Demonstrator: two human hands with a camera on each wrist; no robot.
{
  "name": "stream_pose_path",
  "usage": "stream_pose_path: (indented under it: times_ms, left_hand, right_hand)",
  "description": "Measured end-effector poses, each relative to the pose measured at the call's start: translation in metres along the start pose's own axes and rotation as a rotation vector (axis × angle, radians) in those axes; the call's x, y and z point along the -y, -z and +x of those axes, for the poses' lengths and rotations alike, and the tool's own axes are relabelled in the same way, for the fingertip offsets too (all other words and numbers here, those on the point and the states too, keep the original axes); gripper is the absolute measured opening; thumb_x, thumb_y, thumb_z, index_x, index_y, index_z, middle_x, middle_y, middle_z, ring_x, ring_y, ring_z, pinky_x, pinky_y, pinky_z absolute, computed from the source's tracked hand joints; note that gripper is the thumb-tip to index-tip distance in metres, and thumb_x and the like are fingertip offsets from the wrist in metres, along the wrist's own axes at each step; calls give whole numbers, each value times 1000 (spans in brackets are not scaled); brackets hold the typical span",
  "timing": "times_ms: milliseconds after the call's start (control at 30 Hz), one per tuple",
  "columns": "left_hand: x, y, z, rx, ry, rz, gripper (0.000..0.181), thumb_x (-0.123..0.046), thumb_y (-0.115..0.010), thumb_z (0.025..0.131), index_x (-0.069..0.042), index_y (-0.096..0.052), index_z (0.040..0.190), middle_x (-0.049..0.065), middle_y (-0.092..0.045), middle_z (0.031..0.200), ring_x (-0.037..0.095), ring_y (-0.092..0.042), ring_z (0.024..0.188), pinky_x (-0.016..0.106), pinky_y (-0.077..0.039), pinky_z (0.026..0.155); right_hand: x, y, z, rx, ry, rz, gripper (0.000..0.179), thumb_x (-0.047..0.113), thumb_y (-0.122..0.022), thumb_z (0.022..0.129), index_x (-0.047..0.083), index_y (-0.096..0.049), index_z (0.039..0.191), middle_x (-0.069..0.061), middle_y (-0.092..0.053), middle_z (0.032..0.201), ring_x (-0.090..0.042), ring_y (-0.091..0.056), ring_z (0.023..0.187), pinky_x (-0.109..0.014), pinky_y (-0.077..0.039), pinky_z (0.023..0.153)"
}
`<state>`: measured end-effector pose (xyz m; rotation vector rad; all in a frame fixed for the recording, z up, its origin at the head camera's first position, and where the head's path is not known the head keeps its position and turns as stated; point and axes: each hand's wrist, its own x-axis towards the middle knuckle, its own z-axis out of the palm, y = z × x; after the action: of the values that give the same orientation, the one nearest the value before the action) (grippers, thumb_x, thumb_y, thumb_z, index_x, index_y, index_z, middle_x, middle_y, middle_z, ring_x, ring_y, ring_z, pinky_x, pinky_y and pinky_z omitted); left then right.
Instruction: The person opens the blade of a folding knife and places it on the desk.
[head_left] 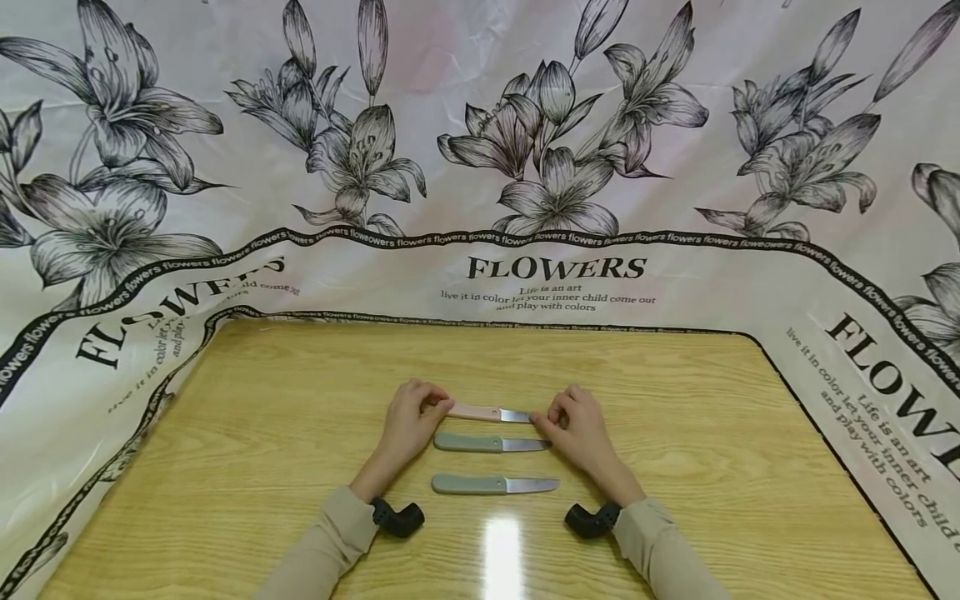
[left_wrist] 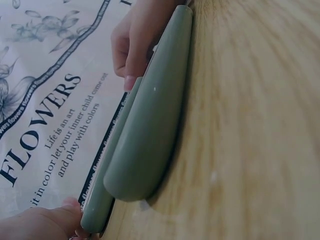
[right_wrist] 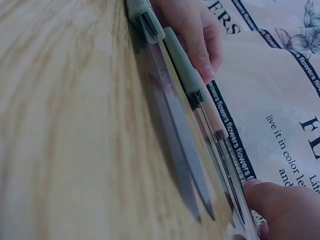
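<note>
Three small knives lie in a stack of rows on the table, blades pointing right. The farthest has a pink handle (head_left: 476, 412); my left hand (head_left: 411, 417) pinches its butt end between thumb and fingers. At the other end, my right hand (head_left: 577, 427) pinches the blade tip with thumb and forefinger. Just nearer lies a green-handled knife (head_left: 468, 442), its tip close by the right thumb. Nearest is another green-handled knife (head_left: 468, 484), whose handle (left_wrist: 150, 115) looms large in the left wrist view and whose blade (right_wrist: 177, 125) fills the middle of the right wrist view.
The wood-grain table (head_left: 300, 367) is bordered at the back and sides by a white flower-printed cloth (head_left: 555, 292) with lettering. Black wrist mounts (head_left: 399, 518) sit at both cuffs. A bright light reflection (head_left: 501, 558) shows on the tabletop in front.
</note>
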<state>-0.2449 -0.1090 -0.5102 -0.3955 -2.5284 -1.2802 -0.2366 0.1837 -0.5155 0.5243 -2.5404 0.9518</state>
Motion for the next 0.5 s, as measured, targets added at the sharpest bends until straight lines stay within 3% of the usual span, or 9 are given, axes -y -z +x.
stream_pose_path:
  times_ms: [300, 500]
  left_hand:
    - [-1, 1, -1, 11, 22, -3, 19, -26, -80, 86, -10, -74, 94, 1, -58, 89, 16, -47, 79, 33, -40, 71]
    - [0, 2, -3, 35, 35, 14, 28, -28, -88, 77, -11, -73, 94, 0, -56, 87, 16, -46, 80, 33, -39, 72]
  right_hand:
    - [4, 3, 2, 23, -67, 50, 29, 26, -82, 82, 12, -57, 77, 1, -48, 75, -18, -40, 72, -34, -32, 71]
    - [3, 1, -1, 0, -29, 69, 21, 21, -83, 81, 8, -67, 89, -1, -53, 77, -16, -42, 74, -34, -33, 70]
